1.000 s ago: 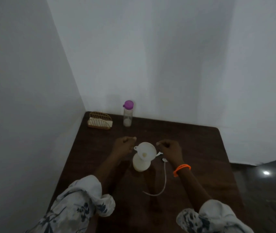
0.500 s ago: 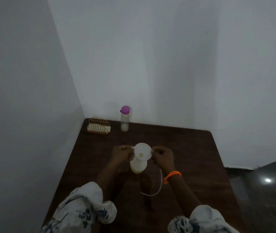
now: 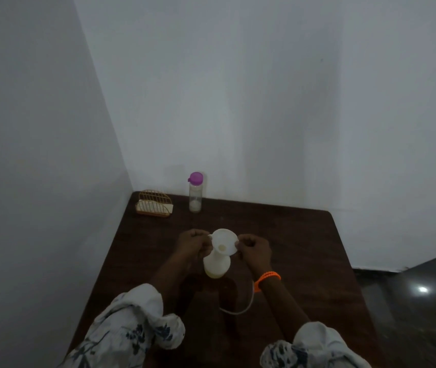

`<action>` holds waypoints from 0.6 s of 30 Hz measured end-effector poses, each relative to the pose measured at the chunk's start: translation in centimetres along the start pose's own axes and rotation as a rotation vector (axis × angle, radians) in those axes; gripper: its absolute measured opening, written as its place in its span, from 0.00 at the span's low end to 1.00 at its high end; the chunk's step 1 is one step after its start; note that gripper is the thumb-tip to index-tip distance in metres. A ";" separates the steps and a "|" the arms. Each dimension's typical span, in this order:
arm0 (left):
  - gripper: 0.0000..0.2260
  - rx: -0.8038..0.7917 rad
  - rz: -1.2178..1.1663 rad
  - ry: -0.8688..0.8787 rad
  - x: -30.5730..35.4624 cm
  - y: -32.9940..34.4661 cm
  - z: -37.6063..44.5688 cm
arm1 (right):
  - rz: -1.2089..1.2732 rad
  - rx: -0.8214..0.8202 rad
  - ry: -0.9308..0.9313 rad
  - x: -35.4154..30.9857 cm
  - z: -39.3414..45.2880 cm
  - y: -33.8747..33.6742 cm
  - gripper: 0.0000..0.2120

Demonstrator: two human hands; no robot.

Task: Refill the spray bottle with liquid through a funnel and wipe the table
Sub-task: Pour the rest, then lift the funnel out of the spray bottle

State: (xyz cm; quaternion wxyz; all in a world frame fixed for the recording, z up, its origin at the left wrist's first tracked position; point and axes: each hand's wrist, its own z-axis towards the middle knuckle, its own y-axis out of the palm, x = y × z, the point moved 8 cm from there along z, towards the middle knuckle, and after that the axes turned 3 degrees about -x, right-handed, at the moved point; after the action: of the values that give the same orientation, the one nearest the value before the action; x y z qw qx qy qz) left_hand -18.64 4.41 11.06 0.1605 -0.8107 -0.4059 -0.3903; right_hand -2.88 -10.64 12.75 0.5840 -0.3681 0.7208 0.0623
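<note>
A white spray bottle (image 3: 217,266) without its head stands mid-table on the dark wooden table (image 3: 304,248). A white funnel (image 3: 225,241) sits in its neck. My left hand (image 3: 193,244) pinches the funnel's left rim. On the other side, my right hand (image 3: 254,249) grips the right rim. A thin white dip tube (image 3: 248,301) curves on the table behind my right wrist; the spray head itself is hidden. A clear bottle with a purple cap (image 3: 195,192) holds a little white liquid at the back.
A gold wire holder with white napkins (image 3: 154,204) sits in the back left corner. White walls close the table's left and back sides. The table's right edge drops to a dark floor (image 3: 410,301).
Both hands moved inward from beside the funnel to its rim and now hold it. The camera view tilted upward a little.
</note>
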 end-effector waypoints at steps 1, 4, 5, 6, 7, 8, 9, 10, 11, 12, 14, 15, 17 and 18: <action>0.07 -0.005 0.004 -0.006 0.0 0.0 -0.1 | 0.007 -0.005 0.003 0.1 0.0 -0.1 0.07; 0.07 -0.024 -0.007 -0.014 0.2 0.0 -0.2 | 0.004 -0.004 -0.011 0.0 -0.1 -0.2 0.07; 0.08 -0.032 -0.020 -0.008 0.3 -0.1 -0.1 | 0.007 -0.004 -0.013 -0.1 -0.1 -0.3 0.07; 0.07 -0.040 -0.030 -0.001 0.5 -0.1 -0.1 | 0.007 -0.007 -0.016 -0.1 0.0 -0.3 0.08; 0.07 -0.045 -0.032 0.007 0.8 -0.2 -0.1 | 0.003 -0.014 -0.020 -0.2 0.1 -0.3 0.09; 0.07 -0.047 -0.030 0.014 1.1 -0.2 -0.2 | -0.003 -0.022 -0.020 -0.2 0.2 -0.2 0.10; 0.06 -0.052 -0.026 0.019 1.5 -0.2 -0.3 | -0.001 -0.033 -0.020 -0.4 0.3 -0.2 0.10; 0.06 -0.062 -0.030 0.023 1.9 -0.1 -0.5 | 0.008 -0.042 -0.013 -0.5 0.4 -0.2 0.10; 0.06 -0.077 -0.040 0.026 2.2 -0.1 -0.6 | 0.019 -0.053 -0.003 -0.7 0.6 -0.2 0.09; 0.06 -0.095 -0.056 0.028 2.6 0.0 -0.6 | 0.030 -0.072 0.005 -0.8 0.7 -0.2 0.07; 0.07 -0.133 -0.081 0.029 3.3 0.1 -0.6 | 0.070 -0.118 0.025 -1.0 0.9 -0.1 0.06; 0.07 -0.154 -0.083 0.032 3.6 0.2 -0.6 | 0.089 -0.138 0.030 -1.1 1.0 -0.1 0.05; 0.08 -0.189 -0.084 0.040 4.1 0.4 -0.3 | 0.127 -0.161 0.038 -1.4 1.0 -0.2 0.05; 0.08 -0.196 -0.081 0.048 4.4 0.4 -0.2 | 0.148 -0.166 0.045 -1.6 1.1 -0.3 0.05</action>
State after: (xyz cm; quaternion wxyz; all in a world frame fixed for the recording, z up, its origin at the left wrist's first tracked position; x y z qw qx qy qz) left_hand -16.83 6.35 14.56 0.0742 -0.7960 -0.3941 -0.4534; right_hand -1.81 -9.53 13.97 0.5290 -0.3622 0.7513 0.1564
